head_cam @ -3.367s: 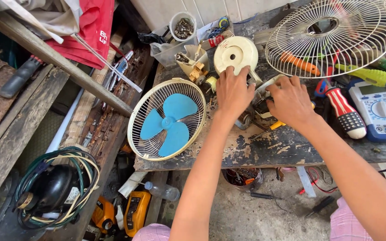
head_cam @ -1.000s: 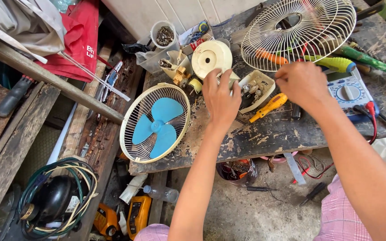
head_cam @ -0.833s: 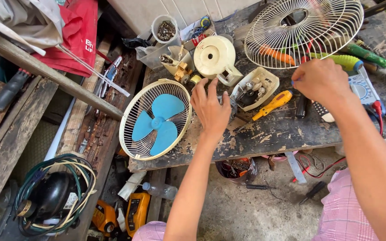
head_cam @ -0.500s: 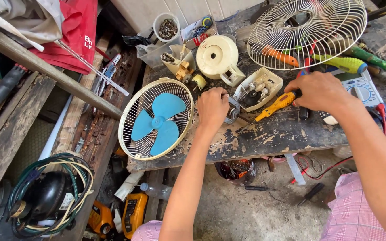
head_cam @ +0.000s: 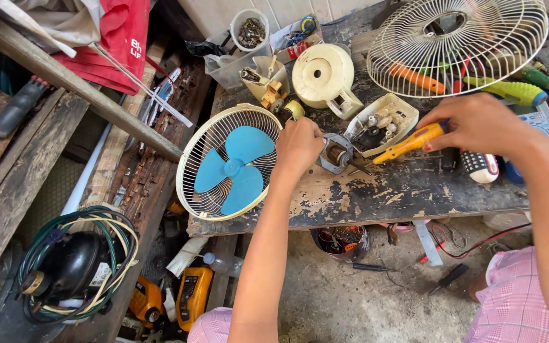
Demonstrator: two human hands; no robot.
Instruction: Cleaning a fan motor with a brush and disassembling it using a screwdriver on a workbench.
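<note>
left hand [head_cam: 298,143] closed beside small fan motor [head_cam: 337,154] on worn bench [head_cam: 376,194] | right hand [head_cam: 478,124] gripping yellow screwdriver [head_cam: 408,143], tip toward motor | likely dense, rigid; best held by metal frame, not windings

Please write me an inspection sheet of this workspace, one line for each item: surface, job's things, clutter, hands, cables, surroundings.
Surface: wooden workbench, dark, paint peeling.
Job's things: small motor lying on the bench; yellow screwdriver pointed toward it.
Clutter: blue fan blade in a cream grille, second grille over tools, cream motor cover, cream tray of parts, cup of screws.
Hands: left hand on the motor; right hand grips the screwdriver.
Cables: green and cream coil around a black compressor; red wire under the bench.
Surroundings: concrete floor, wooden planks, red cloth.
</note>
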